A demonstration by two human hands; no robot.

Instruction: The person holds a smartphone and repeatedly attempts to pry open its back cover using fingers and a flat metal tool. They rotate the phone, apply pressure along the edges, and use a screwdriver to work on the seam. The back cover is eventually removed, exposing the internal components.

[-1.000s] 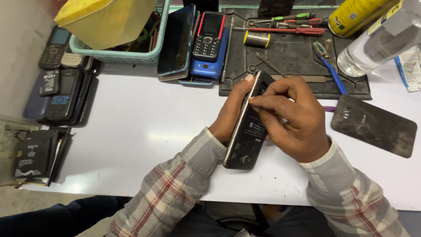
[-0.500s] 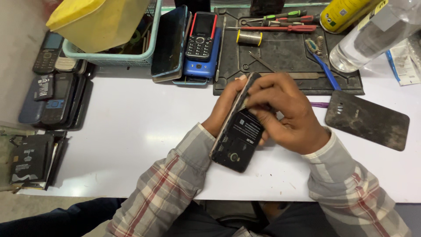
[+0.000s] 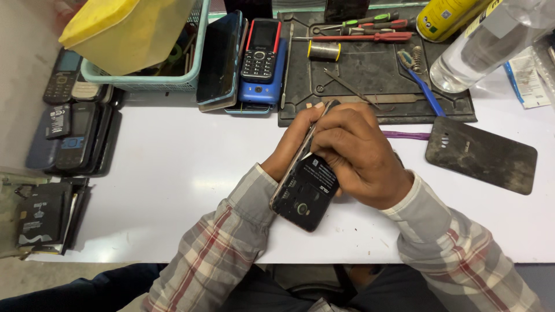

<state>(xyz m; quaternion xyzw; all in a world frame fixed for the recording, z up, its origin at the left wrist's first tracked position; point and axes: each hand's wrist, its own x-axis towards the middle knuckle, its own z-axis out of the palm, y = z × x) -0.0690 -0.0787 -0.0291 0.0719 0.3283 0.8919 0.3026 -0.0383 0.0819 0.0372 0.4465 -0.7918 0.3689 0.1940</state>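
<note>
A white table (image 3: pixel 156 173) carries many things. At the far side lies a dark work mat (image 3: pixel 376 86) with tools on it. Just left of the mat is a small pile of phones (image 3: pixel 254 69), and next to that stands a light blue basket (image 3: pixel 144 84). A dirty black phone cover (image 3: pixel 483 153) lies flat on the right, with a thin purple stick (image 3: pixel 407 135) beside it. More old phones (image 3: pixel 72 136) lie near the left edge. A clear bottle (image 3: pixel 485 46) lies at the far right.

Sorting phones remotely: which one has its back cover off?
The phone held in both hands, its black insides showing; the others lie closed on the table.
</note>
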